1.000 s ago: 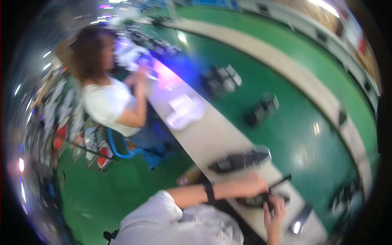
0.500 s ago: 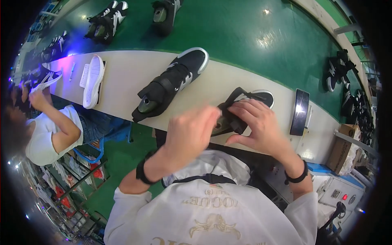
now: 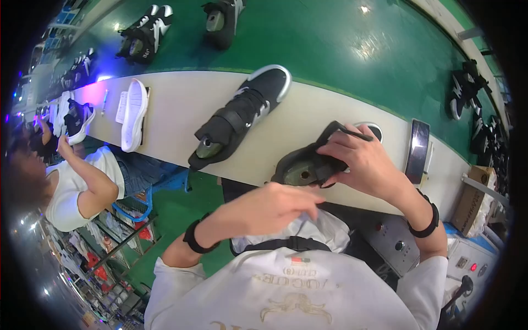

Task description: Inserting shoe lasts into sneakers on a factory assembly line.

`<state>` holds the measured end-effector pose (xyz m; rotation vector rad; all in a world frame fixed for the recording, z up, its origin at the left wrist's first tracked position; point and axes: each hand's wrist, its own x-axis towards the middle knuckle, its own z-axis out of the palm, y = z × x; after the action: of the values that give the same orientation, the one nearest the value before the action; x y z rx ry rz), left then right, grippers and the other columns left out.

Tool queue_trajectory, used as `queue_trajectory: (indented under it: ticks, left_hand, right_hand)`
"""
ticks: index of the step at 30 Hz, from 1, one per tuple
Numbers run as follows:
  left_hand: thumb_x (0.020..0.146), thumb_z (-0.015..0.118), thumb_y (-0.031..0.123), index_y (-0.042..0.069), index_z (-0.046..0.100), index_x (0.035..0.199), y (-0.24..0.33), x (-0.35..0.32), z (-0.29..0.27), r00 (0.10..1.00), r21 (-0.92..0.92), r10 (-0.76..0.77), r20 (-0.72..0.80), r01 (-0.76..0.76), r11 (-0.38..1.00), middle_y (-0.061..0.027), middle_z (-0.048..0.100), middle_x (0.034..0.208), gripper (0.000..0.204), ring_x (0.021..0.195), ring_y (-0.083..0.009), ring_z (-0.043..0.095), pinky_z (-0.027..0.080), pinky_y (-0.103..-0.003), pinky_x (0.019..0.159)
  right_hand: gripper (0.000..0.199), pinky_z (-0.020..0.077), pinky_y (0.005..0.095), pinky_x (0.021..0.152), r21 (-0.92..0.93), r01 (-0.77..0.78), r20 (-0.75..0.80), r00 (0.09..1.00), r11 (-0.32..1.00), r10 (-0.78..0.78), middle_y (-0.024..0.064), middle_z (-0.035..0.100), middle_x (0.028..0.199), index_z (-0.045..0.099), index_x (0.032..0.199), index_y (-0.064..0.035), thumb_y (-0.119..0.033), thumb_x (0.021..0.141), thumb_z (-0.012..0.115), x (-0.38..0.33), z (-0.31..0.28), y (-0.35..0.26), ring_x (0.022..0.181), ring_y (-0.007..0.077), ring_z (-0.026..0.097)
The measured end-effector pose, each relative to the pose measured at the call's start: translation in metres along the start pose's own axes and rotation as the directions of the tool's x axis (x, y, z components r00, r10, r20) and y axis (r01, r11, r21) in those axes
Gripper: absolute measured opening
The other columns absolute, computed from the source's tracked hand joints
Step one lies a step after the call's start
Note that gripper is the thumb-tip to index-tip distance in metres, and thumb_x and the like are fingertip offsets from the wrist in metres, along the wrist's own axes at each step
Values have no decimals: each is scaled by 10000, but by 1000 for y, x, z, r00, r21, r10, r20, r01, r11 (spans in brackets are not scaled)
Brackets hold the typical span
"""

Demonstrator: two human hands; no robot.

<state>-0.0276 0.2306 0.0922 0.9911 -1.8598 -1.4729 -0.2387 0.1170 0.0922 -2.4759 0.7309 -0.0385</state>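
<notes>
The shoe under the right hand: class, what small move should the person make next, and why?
Probably bring the left hand to the heel end of the black shoe to steady it: the right hand grips its upper, while the left appears empty and free to help.

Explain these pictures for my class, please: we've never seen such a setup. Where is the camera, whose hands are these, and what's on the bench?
There is no robot here: these are one person's bare hands. The camera is worn on that person's head, looking down; its fisheye lens bends straight edges. On the pale bench are a black shoe, a white sole and a dark, shiny rectangular piece. The right hand grips a second black shoe; a slim dark thing shows by its fingers, strap or tool, I can't tell. The left hand hovers near the bench's front edge, palm hidden.
</notes>
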Motion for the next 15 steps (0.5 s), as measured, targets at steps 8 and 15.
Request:
queue_trajectory:
  ticks: [8, 15]
  left_hand:
    - [697, 818, 254, 203, 695, 1035, -14, 37, 21, 861, 648, 222, -457, 152, 747, -14, 590, 1046, 364, 896, -230, 608, 536, -337, 637]
    - [729, 801, 203, 169, 693, 1007, -17, 45, -7, 863, 481, 69, -500, 211, 851, -27, 634, 989, 301, 847, -232, 637, 539, -356, 661]
  right_hand:
    - [529, 479, 395, 822, 185, 151, -195, 974, 971, -114, 63, 657, 1019, 648, 1148, -70, -193, 661, 816, -6, -3, 3, 960, 288, 584]
    - [361, 515, 322, 831, 744, -3, -485, 686, 668, 542, 127, 660, 1027, 638, 1186, -13, -30, 833, 708, 11, 20, -6, 923, 212, 650]
